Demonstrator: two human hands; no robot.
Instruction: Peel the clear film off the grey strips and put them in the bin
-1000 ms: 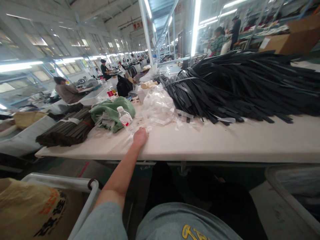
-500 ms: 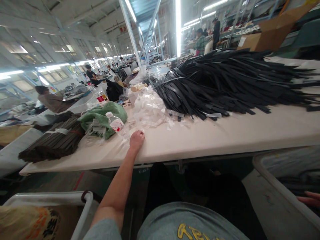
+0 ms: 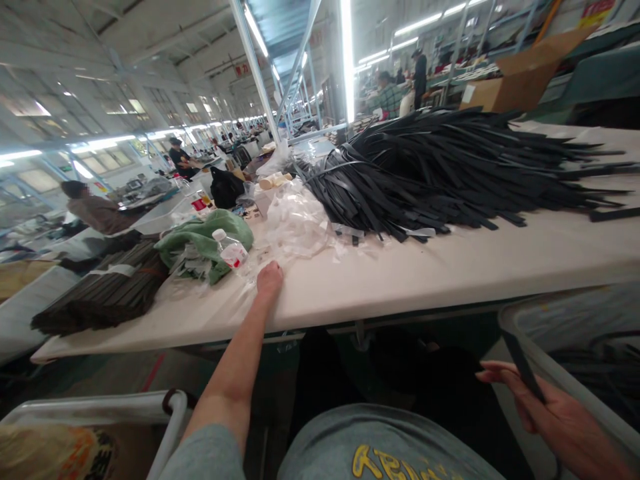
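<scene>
My left hand [image 3: 270,279] rests on the pale tabletop as a loose fist, and nothing shows in it. Close to its left lies a clear plastic bottle [image 3: 231,251] with a white cap, tilted against a green cloth [image 3: 203,233]. Low on the right, my right hand [image 3: 543,403] grips a flat black strip [image 3: 523,365] between thumb and fingers, beside a white bin [image 3: 565,363]. A large tied bundle of black strips [image 3: 425,173] is spread over the right half of the table. Crumpled clear plastic [image 3: 297,223] lies between that bundle and my left hand.
The table's front edge [image 3: 400,303] runs just ahead of my lap. A bundle of dark brown strips [image 3: 105,293] lies at its left end. Another white-rimmed bin [image 3: 95,397] with a printed sack stands low on the left. Several people work farther back.
My right hand has come up from the right bin, moving left, with a black strip now showing in it. My left hand stays on the table. The view has shifted slightly.
</scene>
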